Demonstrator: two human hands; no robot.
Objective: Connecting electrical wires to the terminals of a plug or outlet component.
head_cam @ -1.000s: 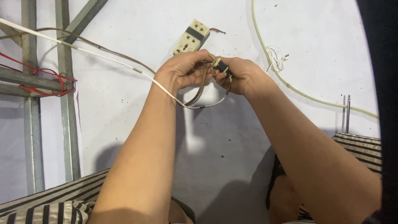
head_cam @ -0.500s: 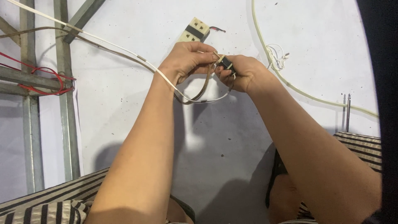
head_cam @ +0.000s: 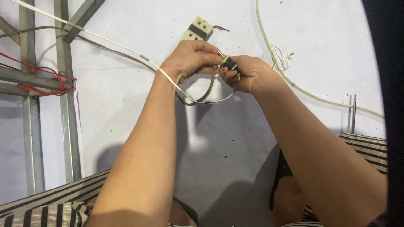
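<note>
Both my hands meet above the pale floor, just below a cream socket strip (head_cam: 197, 29). My right hand (head_cam: 246, 73) pinches a small black plug-like part (head_cam: 229, 64) between thumb and fingers. My left hand (head_cam: 189, 59) grips the wires where they enter that part. A brown cable (head_cam: 207, 90) and a white flat cable (head_cam: 126, 48) loop down under my hands, and both run off toward the upper left.
A grey metal frame (head_cam: 63, 105) with red wire (head_cam: 46, 80) wound round it stands at the left. A second white cable (head_cam: 290, 82) with bare strands curves across the right. A thin metal tool (head_cam: 354, 111) lies at the right, and striped fabric (head_cam: 50, 208) lies bottom left and right.
My hands stay together on the black part and have shifted slightly. The cable loop under them hangs a little differently.
</note>
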